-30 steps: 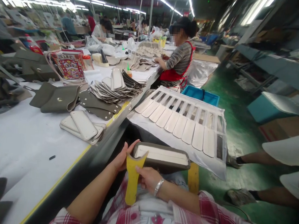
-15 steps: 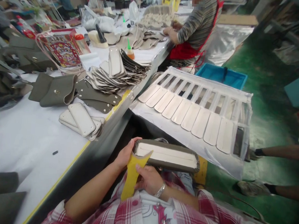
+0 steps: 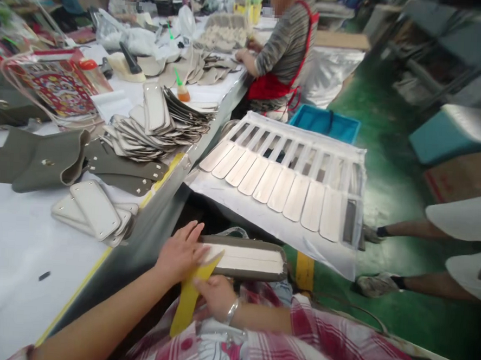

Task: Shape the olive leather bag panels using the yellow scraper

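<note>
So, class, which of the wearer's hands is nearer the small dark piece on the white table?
Left. The left hand is right of the dark piece, beyond the table; the right hand, gripping the yellow tool, is farther right.

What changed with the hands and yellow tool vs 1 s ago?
Left hand shifted from gripping the left end of the olive piece to lying over that end. Yellow tool tilted, top further right. Unchanged: right hand holding the tool; pale panels laid in a row.

The left hand [image 3: 180, 254] is outstretched while the right hand [image 3: 217, 298] curls nearby.
</note>
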Demonstrator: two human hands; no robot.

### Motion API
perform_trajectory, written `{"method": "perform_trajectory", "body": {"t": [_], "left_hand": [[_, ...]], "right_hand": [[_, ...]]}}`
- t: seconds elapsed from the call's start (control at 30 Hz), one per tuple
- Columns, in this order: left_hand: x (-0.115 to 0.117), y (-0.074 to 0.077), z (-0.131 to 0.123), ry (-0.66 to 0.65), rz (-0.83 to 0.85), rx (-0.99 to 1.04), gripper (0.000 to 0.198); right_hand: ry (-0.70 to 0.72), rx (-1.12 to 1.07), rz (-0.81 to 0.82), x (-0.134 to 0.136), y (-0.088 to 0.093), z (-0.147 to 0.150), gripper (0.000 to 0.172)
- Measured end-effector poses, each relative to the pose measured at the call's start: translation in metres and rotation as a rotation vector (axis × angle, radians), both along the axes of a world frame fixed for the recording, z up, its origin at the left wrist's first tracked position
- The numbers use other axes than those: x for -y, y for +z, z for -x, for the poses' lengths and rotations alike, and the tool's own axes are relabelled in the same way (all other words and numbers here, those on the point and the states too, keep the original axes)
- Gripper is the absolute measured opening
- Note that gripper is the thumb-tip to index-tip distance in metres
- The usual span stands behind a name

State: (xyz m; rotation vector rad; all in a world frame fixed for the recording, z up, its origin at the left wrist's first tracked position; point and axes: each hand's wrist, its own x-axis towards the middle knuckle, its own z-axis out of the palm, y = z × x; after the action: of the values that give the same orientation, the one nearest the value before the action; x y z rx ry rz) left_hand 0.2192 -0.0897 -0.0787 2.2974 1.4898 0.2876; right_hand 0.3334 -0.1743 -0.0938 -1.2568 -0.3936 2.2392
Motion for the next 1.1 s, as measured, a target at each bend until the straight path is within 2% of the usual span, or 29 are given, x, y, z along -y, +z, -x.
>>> {"method": "perform_trajectory", "body": {"t": [0.07,0.1,0.2,0.33,0.43,0.53,0.6,0.67,0.77,0.83,0.93,1.1], "left_hand": [[-0.002,0.0,-0.006,-0.185,-0.118,-0.02,0.042],[-0.002,-0.002,-0.009,-0.234,-0.153,-0.019,0.038],[-0.003,-0.009,-0.014,-0.225,-0.205,-0.034,0.034],[-0.008,-0.014,-0.016,-0.184,-0.164,-0.006,0.032],[-0.01,-0.011,-0.021,-0.074,-0.037,0.142,0.033],[-0.01,-0.007,-0.02,0.127,0.241,0.481,0.034],[-0.01,-0.006,-0.01,0.208,0.321,0.602,0.049],[-0.007,-0.008,0.006,0.323,0.435,0.806,0.063],[0.01,-0.015,0.03,0.496,0.669,1.191,0.058],[0.026,-0.022,0.038,0.498,0.734,1.281,0.05],[0.046,-0.031,0.037,0.421,0.754,1.353,0.046],[0.053,-0.035,0.033,0.357,0.723,1.403,0.052]], "right_hand": [[-0.018,0.049,0.059,0.001,-0.002,-0.001,0.033],[-0.023,0.066,0.084,0.001,-0.003,-0.002,0.031],[-0.033,0.066,0.069,0.002,-0.006,-0.004,0.026],[-0.098,0.085,0.053,-0.001,-0.005,-0.004,0.02],[-0.148,0.072,0.006,0.001,0.002,-0.004,0.02],[-0.167,0.081,-0.047,0.012,0.012,-0.008,0.022],[-0.177,0.087,-0.086,0.021,0.016,-0.016,0.027],[-0.195,0.087,-0.132,0.031,0.015,-0.029,0.035],[-0.254,0.095,-0.19,0.045,0.011,-0.053,0.041],[-0.325,0.101,-0.202,0.053,0.011,-0.067,0.038],[-0.459,0.103,-0.2,0.059,0.015,-0.081,0.032],[-0.6,0.13,-0.189,0.057,0.025,-0.1,0.03]]}}
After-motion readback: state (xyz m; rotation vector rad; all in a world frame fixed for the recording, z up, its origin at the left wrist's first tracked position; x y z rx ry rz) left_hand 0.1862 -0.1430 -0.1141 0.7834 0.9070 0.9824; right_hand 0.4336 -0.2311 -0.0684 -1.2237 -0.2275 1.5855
